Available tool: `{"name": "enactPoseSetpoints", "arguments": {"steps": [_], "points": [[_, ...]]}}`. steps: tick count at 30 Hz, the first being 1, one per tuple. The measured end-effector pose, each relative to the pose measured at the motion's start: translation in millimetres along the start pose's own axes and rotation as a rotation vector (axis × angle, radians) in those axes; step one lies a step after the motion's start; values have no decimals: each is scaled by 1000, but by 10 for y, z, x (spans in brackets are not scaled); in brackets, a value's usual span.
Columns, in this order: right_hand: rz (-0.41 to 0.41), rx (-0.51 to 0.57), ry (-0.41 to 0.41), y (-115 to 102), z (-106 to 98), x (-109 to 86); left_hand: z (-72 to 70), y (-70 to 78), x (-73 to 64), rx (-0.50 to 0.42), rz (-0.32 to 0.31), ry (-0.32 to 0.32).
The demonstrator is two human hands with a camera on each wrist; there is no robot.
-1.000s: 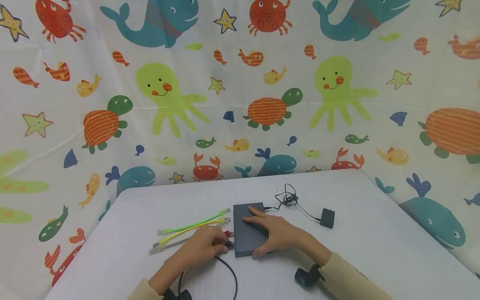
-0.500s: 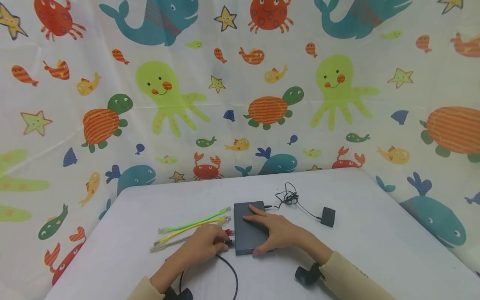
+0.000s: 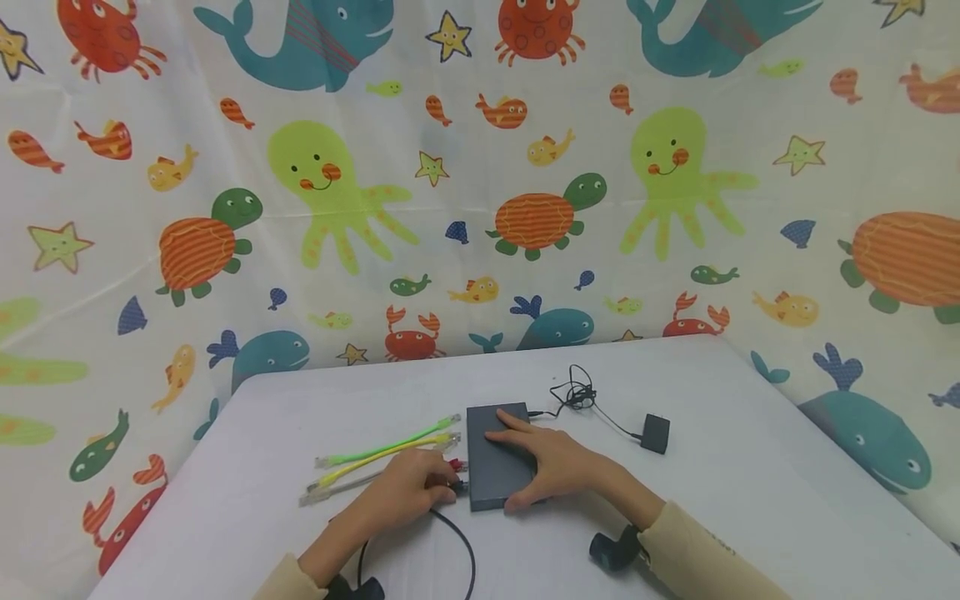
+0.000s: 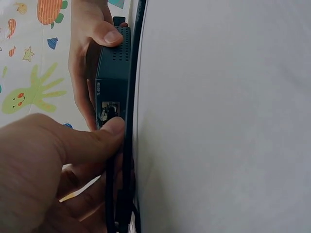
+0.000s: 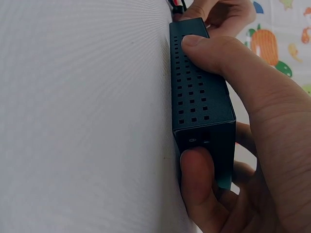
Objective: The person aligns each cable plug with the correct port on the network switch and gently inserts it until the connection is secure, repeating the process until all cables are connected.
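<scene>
A dark grey network switch [image 3: 491, 467] lies on the white table. My right hand [image 3: 562, 462] grips it, with the thumb on the vented near side [image 5: 194, 92] and a finger against its right end in the right wrist view; other fingers spread over the top. At the switch's left side, my left hand [image 3: 408, 492] pinches the black plug [image 3: 458, 487] of a black network cable [image 3: 468, 546]. In the left wrist view the thumb [image 4: 114, 127] covers most of the plug beside a port, so how deep it sits cannot be told. A red plug [image 3: 456, 465] is beside it at the same side.
Green [image 3: 390, 451], yellow [image 3: 375, 457] and grey [image 3: 341, 489] network cables lie left of the switch. A thin power cord [image 3: 577, 396] runs from its right side to a black power adapter [image 3: 655, 434]. Behind the table hangs a sea-animal curtain [image 3: 480, 250].
</scene>
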State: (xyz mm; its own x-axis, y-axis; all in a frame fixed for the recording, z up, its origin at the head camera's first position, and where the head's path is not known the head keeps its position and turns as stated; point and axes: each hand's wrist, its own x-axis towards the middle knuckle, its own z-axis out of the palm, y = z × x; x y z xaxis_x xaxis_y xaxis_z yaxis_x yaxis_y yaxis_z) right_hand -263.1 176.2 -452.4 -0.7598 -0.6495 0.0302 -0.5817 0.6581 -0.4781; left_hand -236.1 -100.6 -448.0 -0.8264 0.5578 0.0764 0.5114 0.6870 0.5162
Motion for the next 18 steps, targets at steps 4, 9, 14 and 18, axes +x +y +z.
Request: {"name": "enactPoseSetpoints", "arguments": {"steps": [4, 9, 14, 18], "points": [[1, -11, -4, 1, -8, 8, 10, -21, 11, -7, 13, -3], [13, -15, -4, -13, -8, 3, 7, -21, 0, -15, 11, 3], [6, 5, -13, -17, -34, -3, 1, -6, 6, -8, 19, 8], [-13, 14, -20, -5, -37, -1, 1, -5, 6, -9, 20, 2]]}}
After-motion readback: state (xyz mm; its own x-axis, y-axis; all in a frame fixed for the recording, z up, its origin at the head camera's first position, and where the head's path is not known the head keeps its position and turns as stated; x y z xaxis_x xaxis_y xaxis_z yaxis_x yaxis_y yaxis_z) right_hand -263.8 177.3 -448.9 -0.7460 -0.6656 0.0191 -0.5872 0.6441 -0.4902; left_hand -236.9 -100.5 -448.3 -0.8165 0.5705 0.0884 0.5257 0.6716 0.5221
